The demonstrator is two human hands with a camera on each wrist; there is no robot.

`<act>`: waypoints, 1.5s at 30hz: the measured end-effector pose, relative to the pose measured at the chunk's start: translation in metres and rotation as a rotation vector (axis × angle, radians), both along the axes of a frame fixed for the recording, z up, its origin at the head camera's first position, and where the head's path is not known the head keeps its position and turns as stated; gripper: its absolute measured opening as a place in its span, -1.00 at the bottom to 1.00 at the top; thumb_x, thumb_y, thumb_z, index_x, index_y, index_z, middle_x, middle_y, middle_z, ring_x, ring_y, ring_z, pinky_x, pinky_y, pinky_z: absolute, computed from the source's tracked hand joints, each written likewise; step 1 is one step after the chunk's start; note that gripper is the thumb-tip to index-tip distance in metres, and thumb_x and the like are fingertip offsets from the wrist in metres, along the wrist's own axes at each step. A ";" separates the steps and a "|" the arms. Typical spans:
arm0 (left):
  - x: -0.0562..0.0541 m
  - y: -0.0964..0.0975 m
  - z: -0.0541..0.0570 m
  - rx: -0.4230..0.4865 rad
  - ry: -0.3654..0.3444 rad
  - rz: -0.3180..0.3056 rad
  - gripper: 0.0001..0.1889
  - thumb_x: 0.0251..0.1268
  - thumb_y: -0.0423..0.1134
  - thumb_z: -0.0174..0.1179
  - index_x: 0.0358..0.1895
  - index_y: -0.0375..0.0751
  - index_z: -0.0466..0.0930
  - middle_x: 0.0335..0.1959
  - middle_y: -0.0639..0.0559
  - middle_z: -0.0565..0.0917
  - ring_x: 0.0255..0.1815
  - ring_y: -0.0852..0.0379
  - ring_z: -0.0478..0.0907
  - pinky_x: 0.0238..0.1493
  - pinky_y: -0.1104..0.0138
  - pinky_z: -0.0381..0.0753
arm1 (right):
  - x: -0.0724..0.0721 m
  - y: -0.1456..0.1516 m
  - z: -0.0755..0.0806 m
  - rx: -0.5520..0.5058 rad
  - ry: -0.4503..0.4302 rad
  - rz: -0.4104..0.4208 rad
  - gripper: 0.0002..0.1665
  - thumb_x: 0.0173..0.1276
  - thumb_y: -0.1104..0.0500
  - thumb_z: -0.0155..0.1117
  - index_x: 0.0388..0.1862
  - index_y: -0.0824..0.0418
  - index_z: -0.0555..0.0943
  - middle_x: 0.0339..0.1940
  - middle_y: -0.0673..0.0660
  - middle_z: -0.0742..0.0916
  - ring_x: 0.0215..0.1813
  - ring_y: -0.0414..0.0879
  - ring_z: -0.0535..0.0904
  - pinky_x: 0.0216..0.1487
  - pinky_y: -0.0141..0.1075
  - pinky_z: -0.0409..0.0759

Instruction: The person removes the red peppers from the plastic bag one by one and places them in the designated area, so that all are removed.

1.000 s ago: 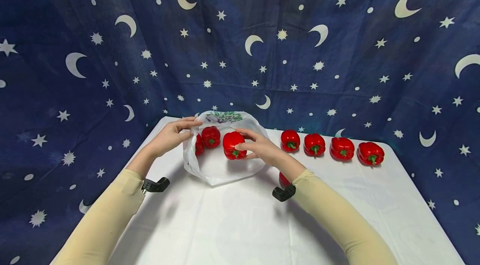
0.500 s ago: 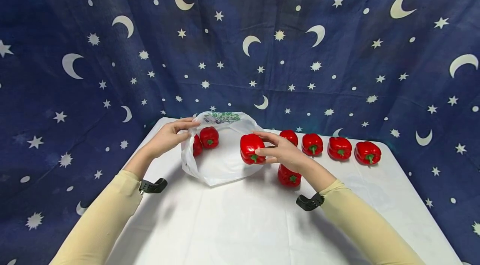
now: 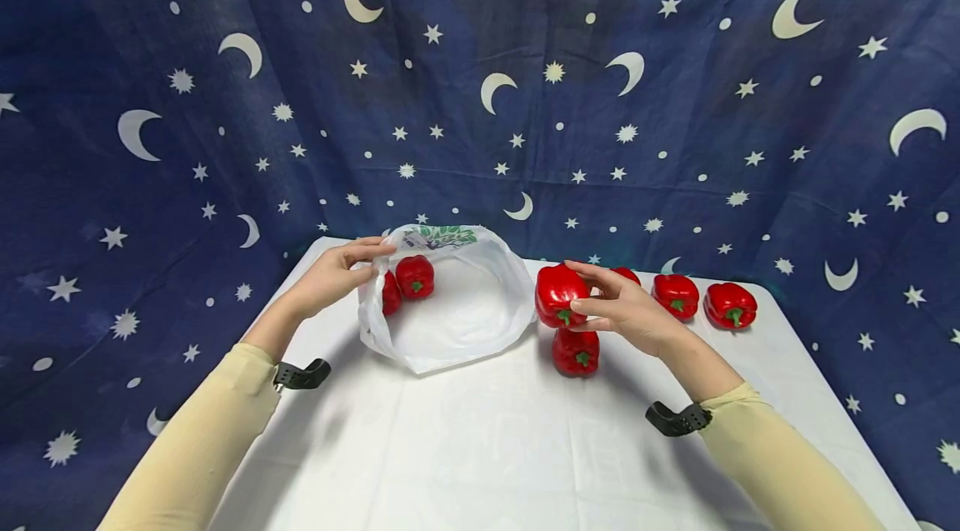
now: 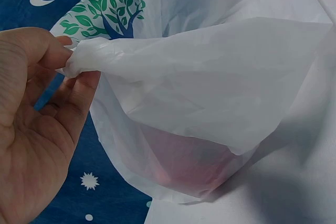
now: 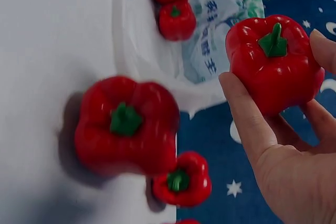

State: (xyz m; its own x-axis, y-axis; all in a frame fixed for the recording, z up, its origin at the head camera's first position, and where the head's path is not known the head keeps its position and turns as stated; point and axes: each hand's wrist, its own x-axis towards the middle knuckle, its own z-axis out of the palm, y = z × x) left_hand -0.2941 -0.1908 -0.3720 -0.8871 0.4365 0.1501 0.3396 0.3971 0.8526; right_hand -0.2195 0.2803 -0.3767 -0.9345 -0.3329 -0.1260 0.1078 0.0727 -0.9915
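My left hand [image 3: 333, 274] pinches the rim of a white plastic bag [image 3: 457, 339], holding its mouth wide; in the left wrist view the gathered edge sits between thumb and fingers. Two red bell peppers [image 3: 415, 277] lie inside the bag at its left. My right hand [image 3: 626, 308] grips another red bell pepper [image 5: 275, 66] between thumb and fingers, raised at the right side of the bag. Just below it in the head view, a bell pepper [image 3: 576, 353] rests on the table. The held pepper and hand partly cover the row behind.
Farther right, a row of red bell peppers stands along the back of the white table [image 3: 480, 448], among them one pepper [image 3: 675, 296] and the end pepper [image 3: 730, 305]. A dark blue curtain [image 3: 420, 97] with moons and stars hangs behind and at both sides.
My right hand has carried the gripped bell pepper out from over the bag to the right, uncovering the pepper on the table. My left hand keeps its hold on the bag's rim.
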 end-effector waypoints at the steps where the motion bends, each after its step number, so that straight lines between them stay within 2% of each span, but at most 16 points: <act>1: 0.000 0.000 0.000 0.001 -0.001 -0.001 -0.57 0.49 -0.37 0.13 0.37 -0.20 0.57 0.53 -0.11 0.35 0.58 -0.09 0.18 0.46 0.01 0.28 | 0.001 0.004 0.000 -0.006 0.002 -0.004 -0.08 0.35 0.23 0.44 0.62 0.08 0.26 0.45 0.32 0.31 0.43 0.27 0.28 0.12 0.09 0.63; 8: 0.001 -0.002 0.001 0.014 -0.013 -0.011 -0.57 0.49 -0.38 0.14 0.37 -0.22 0.57 0.54 -0.10 0.32 0.58 -0.08 0.16 0.31 0.41 0.37 | 0.011 0.035 -0.003 -0.031 -0.005 -0.048 -0.10 0.43 0.27 0.35 0.66 0.11 0.18 0.53 0.27 0.21 0.42 0.29 0.27 0.19 0.18 0.54; 17: 0.001 -0.003 0.002 0.016 -0.020 -0.008 -0.57 0.49 -0.39 0.14 0.37 -0.23 0.56 0.55 -0.12 0.30 0.59 -0.08 0.15 0.26 0.49 0.36 | 0.025 0.071 -0.009 0.028 0.011 -0.111 -0.12 0.47 0.25 0.31 0.67 0.09 0.16 0.53 0.23 0.17 0.38 0.23 0.28 0.14 0.07 0.62; 20: 0.002 -0.003 0.002 0.006 -0.020 -0.007 -0.57 0.49 -0.38 0.14 0.38 -0.22 0.56 0.56 -0.11 0.29 0.59 -0.07 0.13 0.32 0.41 0.35 | 0.029 0.081 -0.013 0.035 -0.008 -0.128 -0.10 0.48 0.25 0.30 0.68 0.09 0.13 0.55 0.26 0.13 0.39 0.26 0.26 0.17 0.10 0.60; 25: 0.003 -0.004 0.003 -0.009 -0.013 -0.006 -0.56 0.50 -0.38 0.14 0.39 -0.22 0.55 0.56 -0.12 0.29 0.60 -0.07 0.13 0.46 0.03 0.27 | 0.035 0.092 -0.022 0.042 -0.037 -0.142 -0.09 0.49 0.24 0.28 0.69 0.14 0.07 0.56 0.32 0.07 0.41 0.28 0.20 0.21 0.16 0.55; 27: 0.003 -0.004 0.003 -0.010 -0.011 -0.007 -0.56 0.50 -0.38 0.14 0.39 -0.22 0.54 0.56 -0.13 0.28 0.60 -0.08 0.12 0.46 -0.04 0.23 | 0.036 0.096 -0.026 0.044 -0.045 -0.142 -0.09 0.50 0.24 0.28 0.69 0.15 0.07 0.57 0.32 0.05 0.40 0.29 0.21 0.20 0.17 0.55; 32: 0.002 -0.004 0.001 -0.021 0.000 -0.007 -0.55 0.49 -0.37 0.13 0.40 -0.21 0.54 0.56 -0.14 0.28 0.59 -0.12 0.14 0.45 -0.07 0.25 | 0.037 0.102 -0.040 0.050 -0.073 -0.154 -0.08 0.49 0.24 0.30 0.68 0.19 0.06 0.62 0.35 0.00 0.38 0.30 0.27 0.17 0.17 0.57; 37: 0.000 -0.004 0.000 -0.028 0.010 -0.009 -0.55 0.49 -0.37 0.14 0.39 -0.20 0.55 0.56 -0.10 0.29 0.59 -0.08 0.15 0.43 -0.05 0.28 | 0.038 0.106 -0.051 0.052 -0.121 -0.166 -0.05 0.48 0.22 0.31 0.68 0.21 0.02 0.63 0.37 -0.03 0.43 0.31 0.23 0.18 0.18 0.56; 45: 0.000 -0.003 0.000 -0.041 0.005 0.003 -0.56 0.49 -0.34 0.15 0.39 -0.15 0.56 0.57 -0.09 0.28 0.58 -0.09 0.16 0.43 -0.04 0.30 | 0.038 0.109 -0.059 0.090 -0.126 -0.155 -0.04 0.48 0.18 0.31 0.68 0.21 0.02 0.61 0.39 0.05 0.40 0.29 0.28 0.18 0.17 0.57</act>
